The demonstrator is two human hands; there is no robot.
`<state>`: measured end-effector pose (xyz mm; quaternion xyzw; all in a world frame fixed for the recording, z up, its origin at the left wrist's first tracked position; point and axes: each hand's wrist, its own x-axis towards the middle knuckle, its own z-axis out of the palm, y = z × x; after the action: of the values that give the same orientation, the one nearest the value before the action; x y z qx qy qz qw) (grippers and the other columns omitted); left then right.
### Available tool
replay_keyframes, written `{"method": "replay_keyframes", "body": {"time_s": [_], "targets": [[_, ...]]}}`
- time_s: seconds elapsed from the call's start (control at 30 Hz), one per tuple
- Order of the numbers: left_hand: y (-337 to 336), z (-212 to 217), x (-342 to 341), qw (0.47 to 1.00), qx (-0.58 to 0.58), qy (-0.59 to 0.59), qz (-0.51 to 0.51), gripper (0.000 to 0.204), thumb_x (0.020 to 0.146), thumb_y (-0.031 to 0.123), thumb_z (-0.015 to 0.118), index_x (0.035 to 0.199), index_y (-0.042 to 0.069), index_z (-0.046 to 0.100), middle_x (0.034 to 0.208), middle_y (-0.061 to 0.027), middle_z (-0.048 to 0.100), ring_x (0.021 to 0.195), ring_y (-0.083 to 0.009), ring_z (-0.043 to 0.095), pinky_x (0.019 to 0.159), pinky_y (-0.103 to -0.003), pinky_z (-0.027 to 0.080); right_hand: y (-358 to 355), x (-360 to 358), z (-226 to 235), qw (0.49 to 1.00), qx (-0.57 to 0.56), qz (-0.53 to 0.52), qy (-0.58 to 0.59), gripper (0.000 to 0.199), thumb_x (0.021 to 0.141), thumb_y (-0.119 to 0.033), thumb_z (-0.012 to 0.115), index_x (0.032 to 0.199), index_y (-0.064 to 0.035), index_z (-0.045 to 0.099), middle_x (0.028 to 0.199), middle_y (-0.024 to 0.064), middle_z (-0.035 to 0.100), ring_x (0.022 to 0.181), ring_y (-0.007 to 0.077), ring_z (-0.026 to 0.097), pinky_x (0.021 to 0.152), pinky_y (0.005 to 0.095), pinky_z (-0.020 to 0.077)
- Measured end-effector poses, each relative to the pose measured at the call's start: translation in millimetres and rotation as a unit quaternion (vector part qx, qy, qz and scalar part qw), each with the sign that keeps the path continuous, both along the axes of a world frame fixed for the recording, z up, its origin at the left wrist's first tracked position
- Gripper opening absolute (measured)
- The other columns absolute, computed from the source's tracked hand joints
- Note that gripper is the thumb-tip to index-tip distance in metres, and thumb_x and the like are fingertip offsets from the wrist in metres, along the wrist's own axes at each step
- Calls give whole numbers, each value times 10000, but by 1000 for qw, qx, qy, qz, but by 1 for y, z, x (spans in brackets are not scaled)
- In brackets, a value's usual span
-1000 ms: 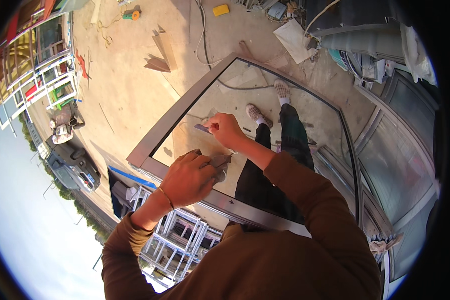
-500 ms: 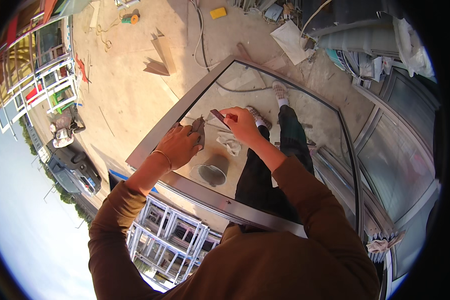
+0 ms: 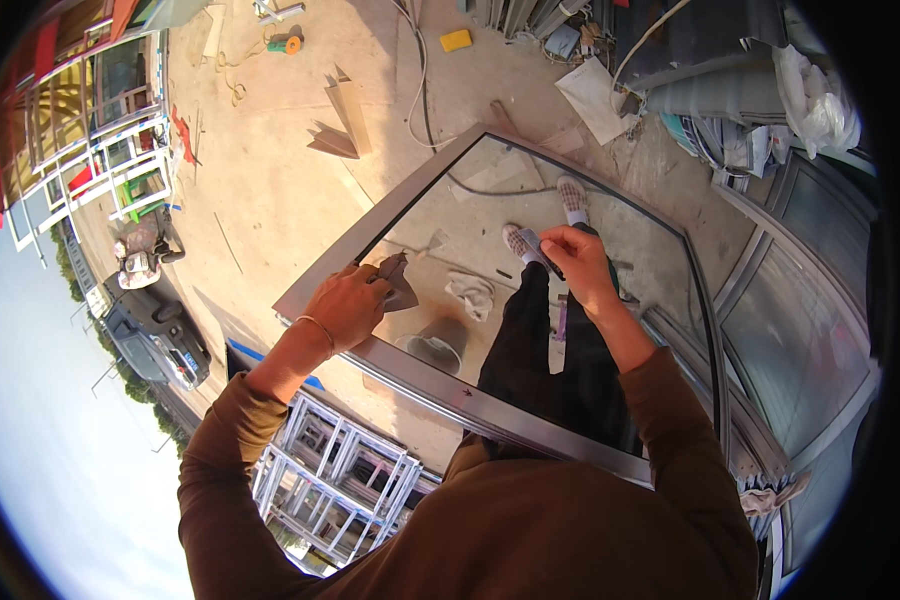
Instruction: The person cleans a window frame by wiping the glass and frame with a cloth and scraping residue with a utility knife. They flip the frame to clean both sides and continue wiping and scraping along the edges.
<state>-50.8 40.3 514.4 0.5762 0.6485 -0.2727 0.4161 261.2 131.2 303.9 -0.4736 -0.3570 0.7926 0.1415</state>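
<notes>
A large glass pane (image 3: 435, 225) in a grey-brown metal frame (image 3: 410, 374) lies in front of my body. Over its left edge, my left hand (image 3: 344, 308) is closed on a crumpled grey-brown sheet (image 3: 398, 282), cloth or paper, I cannot tell which. Above the glass, right of the middle, my right hand (image 3: 584, 268) pinches a small flat scraper-like piece (image 3: 536, 246) between thumb and fingers. Through the glass show a bucket (image 3: 438, 346), a pale rag (image 3: 470, 293) and my own legs and shoes.
White frames (image 3: 340, 470) are stacked below left. Grey framed panels (image 3: 800, 310) lean at the right. A folded brown cardboard piece (image 3: 346, 118), a yellow block (image 3: 456, 40) and a hose (image 3: 425, 95) lie on the concrete. A dark vehicle (image 3: 160, 340) stands far left.
My right hand has moved right across the glass with the small flat piece, away from my left hand. My left hand stays near the left frame edge, still holding the sheet. The view has shifted slightly.
</notes>
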Motion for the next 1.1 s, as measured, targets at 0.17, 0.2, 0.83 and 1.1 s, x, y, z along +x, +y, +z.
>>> {"method": "replay_keyframes", "body": {"time_s": [0.17, 0.2, 0.83, 1.1], "targets": [[3, 40, -5, 998, -45, 23, -39, 199, 906, 175, 707, 1087, 97, 736, 1103, -118, 707, 980, -353, 692, 840, -469, 568, 18, 26, 18, 1000, 17, 5, -26, 101, 974, -68, 727, 1042, -4, 766, 822, -57, 658, 733, 24, 546, 670, 207, 431], [6, 50, -5, 1000, -21, 16, -8, 187, 896, 177, 710, 1065, 102, 742, 1073, -126, 707, 978, -356, 695, 834, -471, 568, 22, 33, 23, 1000, 12, -2, -25, 98, 975, -67, 726, 1040, -6, 764, 827, -58, 659, 733, 25, 549, 670, 207, 432], [-28, 27, -25, 833, 544, -45, 88, 264, 840, 122, 732, 1095, 77, 783, 1074, -135, 715, 838, -314, 712, 714, -391, 578, 47, 11, 250, 996, 29, -45, 69, 130, 1013, -39, 697, 1131, -6, 654, 916, 22, 644, 728, 76, 592, 594, 242, 510], [21, 14, -43, 805, 586, -56, 68, 145, 947, 244, 700, 1003, 125, 762, 918, -82, 731, 755, -305, 725, 603, -395, 557, -75, -38, 301, 991, 99, 0, 92, 102, 970, 56, 714, 1072, 60, 718, 1025, 115, 660, 856, 144, 654, 653, 262, 587]]}}
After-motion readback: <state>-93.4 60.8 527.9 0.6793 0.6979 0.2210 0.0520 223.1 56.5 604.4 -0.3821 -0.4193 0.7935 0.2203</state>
